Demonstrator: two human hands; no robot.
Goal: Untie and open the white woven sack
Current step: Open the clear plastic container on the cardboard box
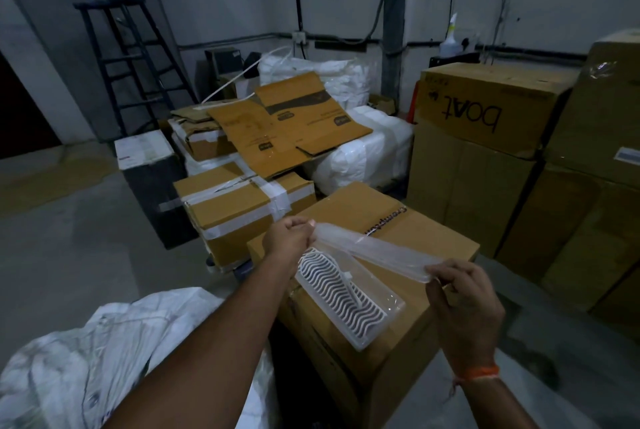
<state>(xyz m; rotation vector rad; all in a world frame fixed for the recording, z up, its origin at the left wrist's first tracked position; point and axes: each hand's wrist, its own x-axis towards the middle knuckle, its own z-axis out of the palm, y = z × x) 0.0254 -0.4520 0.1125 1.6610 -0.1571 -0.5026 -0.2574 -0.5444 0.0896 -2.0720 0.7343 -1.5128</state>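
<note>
The white woven sack (104, 352) lies crumpled at the lower left, under my left forearm; its tie is not visible. My left hand (289, 234) pinches one end of a long clear plastic sleeve (374, 250). My right hand (460, 293) pinches the other end, so the sleeve is stretched between them above a brown carton (433, 231). A white ribbed plastic part in a clear wrapper (343, 297) rests on that carton, just below the sleeve.
Taped cartons (239, 210) and flattened cardboard (287, 127) are stacked ahead. Tall brown boxes (485, 138) line the right side. More white sacks (367, 148) sit behind. A dark stepladder (128, 65) leans at the far left wall. Bare grey floor (69, 238) shows on the left.
</note>
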